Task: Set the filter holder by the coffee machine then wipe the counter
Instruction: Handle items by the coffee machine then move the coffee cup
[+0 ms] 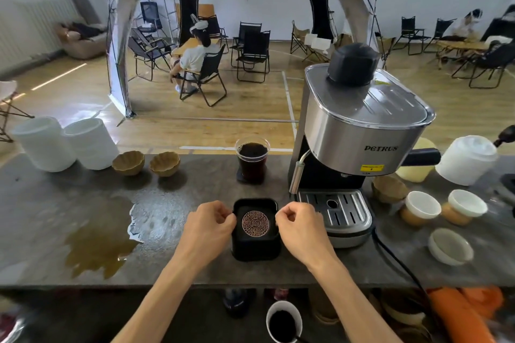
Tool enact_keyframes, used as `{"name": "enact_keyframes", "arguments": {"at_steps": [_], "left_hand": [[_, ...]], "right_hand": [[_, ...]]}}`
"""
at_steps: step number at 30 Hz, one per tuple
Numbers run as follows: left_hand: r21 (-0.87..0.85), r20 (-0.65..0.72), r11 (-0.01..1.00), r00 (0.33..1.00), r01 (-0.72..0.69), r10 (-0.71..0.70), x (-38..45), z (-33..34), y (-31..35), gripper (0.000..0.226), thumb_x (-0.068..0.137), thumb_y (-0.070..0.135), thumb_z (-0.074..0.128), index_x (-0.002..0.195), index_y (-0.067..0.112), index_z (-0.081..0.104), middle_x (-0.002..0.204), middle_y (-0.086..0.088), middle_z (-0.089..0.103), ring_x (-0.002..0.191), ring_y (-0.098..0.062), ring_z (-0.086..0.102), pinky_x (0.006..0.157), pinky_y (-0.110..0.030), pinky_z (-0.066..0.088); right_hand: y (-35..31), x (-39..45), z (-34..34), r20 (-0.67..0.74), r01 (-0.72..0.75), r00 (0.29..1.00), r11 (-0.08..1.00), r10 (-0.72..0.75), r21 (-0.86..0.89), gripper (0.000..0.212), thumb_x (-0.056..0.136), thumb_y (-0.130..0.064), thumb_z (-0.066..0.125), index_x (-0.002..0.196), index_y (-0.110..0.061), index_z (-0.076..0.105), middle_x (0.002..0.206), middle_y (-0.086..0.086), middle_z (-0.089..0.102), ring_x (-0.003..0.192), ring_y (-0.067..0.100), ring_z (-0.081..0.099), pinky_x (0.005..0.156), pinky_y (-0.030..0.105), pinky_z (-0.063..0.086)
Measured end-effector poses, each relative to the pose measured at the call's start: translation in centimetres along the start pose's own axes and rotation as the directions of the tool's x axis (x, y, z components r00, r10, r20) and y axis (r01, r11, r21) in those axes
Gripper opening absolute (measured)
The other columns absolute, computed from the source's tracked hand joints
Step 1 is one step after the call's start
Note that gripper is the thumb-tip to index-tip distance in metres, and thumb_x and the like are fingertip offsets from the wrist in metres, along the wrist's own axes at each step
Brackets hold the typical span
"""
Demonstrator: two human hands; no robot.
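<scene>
Filter holder (255,228): a squat black block with rounded corners and a round copper-toned patterned disc set in its top. It stands on the counter (195,267), just left of the coffee machine (359,145), beside the drip tray (335,210). It looks rigid, smooth-sided and probably moderately heavy; opposite side walls appear the safest hold. Left hand (209,225) and right hand (299,224) flank it, fingers curled, fingertips pinching the upper rim on either side.

Containers, relative to the coffee machine:
- Clear plastic cup (252,160), just left, nearly full of dark liquid.
- White paper cup (284,321), below the counter edge, holding dark contents.
- Two tan bowls (147,165), well left; contents not visible.

Brown spill (97,242) lies well left, unwiped.
</scene>
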State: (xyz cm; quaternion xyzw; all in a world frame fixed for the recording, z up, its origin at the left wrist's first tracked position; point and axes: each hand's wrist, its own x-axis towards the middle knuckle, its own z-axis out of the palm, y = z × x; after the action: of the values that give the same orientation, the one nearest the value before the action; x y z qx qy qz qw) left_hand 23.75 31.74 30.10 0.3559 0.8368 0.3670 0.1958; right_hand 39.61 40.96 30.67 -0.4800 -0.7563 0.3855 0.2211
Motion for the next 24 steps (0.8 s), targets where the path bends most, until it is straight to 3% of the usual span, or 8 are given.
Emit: {"name": "enact_keyframes", "arguments": {"at_steps": [4, 8, 10, 12, 16, 20, 24], "left_hand": [[-0.1, -0.041, 0.995, 0.999, 0.02, -0.024, -1.1, -0.6, -0.1, 0.015, 0.09, 0.02, 0.06, 0.079, 0.019, 0.069, 0.068, 0.004, 0.074, 0.066, -0.01, 0.071, 0.062, -0.033, 0.057], [-0.238, 0.062, 0.97, 0.998, 0.042, -0.028, -2.1, -0.8, -2.1, 0.02, 0.092, 0.009, 0.06, 0.099, 0.025, 0.067, 0.094, 0.007, 0.077, 0.09, -0.003, 0.071, 0.089, -0.031, 0.056], [-0.296, 0.135, 0.955, 0.99, 0.005, 0.036, -3.0, -0.6, -2.3, 0.035, 0.092, 0.0, 0.057, 0.106, 0.032, 0.063, 0.109, 0.009, 0.074, 0.105, -0.001, 0.066, 0.097, -0.022, 0.049], [-0.348, 0.238, 0.936, 0.961, -0.053, 0.143, -3.8, 0.0, -2.1, 0.046, 0.088, -0.007, 0.05, 0.116, 0.027, 0.063, 0.115, 0.01, 0.072, 0.114, -0.003, 0.063, 0.099, -0.02, 0.045], [-0.35, 0.249, 0.931, 0.948, -0.101, 0.197, -3.6, 0.7, -3.5, 0.067, 0.076, 0.002, 0.046, 0.138, 0.03, 0.05, 0.125, 0.011, 0.067, 0.12, -0.007, 0.059, 0.109, -0.041, 0.043], [-0.347, 0.204, 0.936, 0.969, -0.061, 0.139, -1.4, -1.9, -5.3, 0.065, 0.076, -0.001, 0.044, 0.131, 0.031, 0.055, 0.119, 0.015, 0.069, 0.115, -0.007, 0.062, 0.107, -0.041, 0.044], [-0.339, 0.207, 0.941, 0.974, -0.014, 0.089, 1.3, -5.0, -8.0, 0.066, 0.075, 0.006, 0.047, 0.136, 0.031, 0.053, 0.117, 0.012, 0.071, 0.11, -0.019, 0.066, 0.101, -0.053, 0.048]], "right_hand": [[0.8, -1.0, -0.8, 0.038, 0.032, 0.999, 0.999, -0.033, 0.013, 0.012, 0.096, -0.026, 0.057, 0.099, -0.024, 0.068, 0.083, -0.015, 0.066, 0.073, -0.007, 0.06, 0.056, 0.0, 0.04], [1.8, -2.4, -0.6, 0.112, -0.013, 0.994, 0.995, 0.002, 0.1, 0.044, 0.094, -0.03, 0.06, 0.136, -0.02, 0.055, 0.125, -0.008, 0.064, 0.1, -0.006, 0.057, 0.073, -0.002, 0.039], [2.1, -3.0, 0.4, 0.155, -0.022, 0.988, 0.994, 0.004, 0.11, 0.052, 0.093, -0.03, 0.06, 0.143, -0.018, 0.048, 0.137, -0.006, 0.058, 0.117, -0.002, 0.053, 0.096, 0.008, 0.04], [2.3, -3.2, 1.8, 0.163, -0.053, 0.986, 0.994, 0.036, 0.1, 0.059, 0.093, -0.03, 0.059, 0.148, -0.018, 0.041, 0.146, -0.005, 0.05, 0.133, 0.007, 0.045, 0.113, 0.025, 0.034], [1.8, -2.7, 4.2, 0.083, -0.093, 0.993, 0.988, 0.083, 0.126, 0.056, 0.093, -0.021, 0.053, 0.148, -0.017, 0.042, 0.147, -0.005, 0.051, 0.136, 0.008, 0.043, 0.116, 0.03, 0.032], [-0.8, -1.7, 7.6, 0.053, -0.071, 0.997, 0.985, 0.063, 0.155, 0.055, 0.095, -0.02, 0.046, 0.15, -0.016, 0.039, 0.149, -0.006, 0.047, 0.139, 0.009, 0.039, 0.117, 0.029, 0.029], [-3.3, -1.3, 11.2, 0.062, -0.054, 0.997, 0.98, 0.043, 0.193, 0.055, 0.097, -0.021, 0.045, 0.151, -0.016, 0.035, 0.151, -0.006, 0.045, 0.14, 0.008, 0.038, 0.117, 0.027, 0.029]]}}
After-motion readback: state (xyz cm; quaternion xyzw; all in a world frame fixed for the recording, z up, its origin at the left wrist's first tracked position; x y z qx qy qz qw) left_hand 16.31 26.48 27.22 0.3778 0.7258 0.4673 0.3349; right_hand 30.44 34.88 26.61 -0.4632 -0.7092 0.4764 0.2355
